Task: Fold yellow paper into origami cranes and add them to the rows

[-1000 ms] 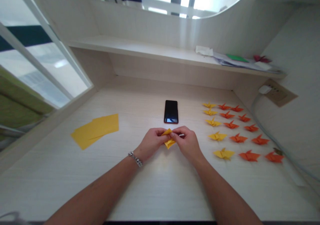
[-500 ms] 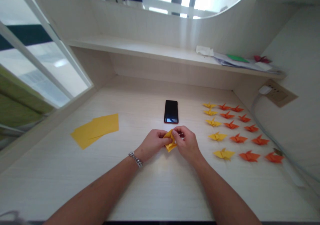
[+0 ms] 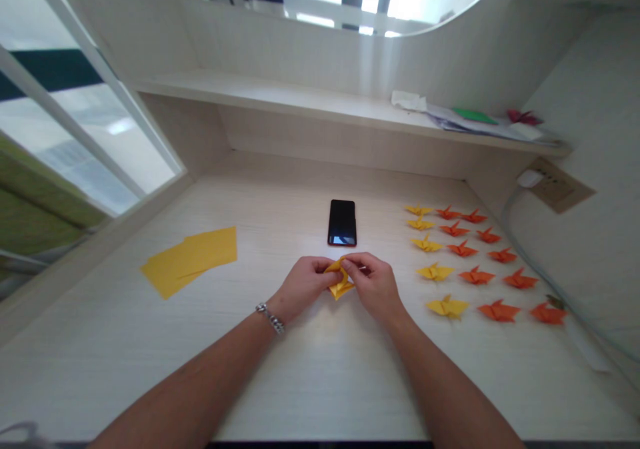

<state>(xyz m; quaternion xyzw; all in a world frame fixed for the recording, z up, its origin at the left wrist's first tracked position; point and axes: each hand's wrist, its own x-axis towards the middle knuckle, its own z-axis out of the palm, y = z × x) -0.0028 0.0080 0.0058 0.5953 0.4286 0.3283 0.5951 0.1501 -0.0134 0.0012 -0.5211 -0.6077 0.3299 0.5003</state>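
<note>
A partly folded piece of yellow origami paper is held between both hands, over the middle of the desk. My left hand grips its left side, thumb and fingers closed on it. On the other side, my right hand pinches the paper near its top edge. The fingers cover much of the folds; a pointed lower part shows beneath them. Just beyond the hands lies a black phone. Off to the right stand yellow paper cranes in one column and orange paper cranes in two.
Yellow paper sheets overlap on the left of the desk. A grey cable runs down the right side from a wall socket. Above the back, a shelf carries papers.
The yellow paper has shifted slightly in the fingers, and its top part now bends into a curve. Both hands stay nearly in place, still gripping it.
</note>
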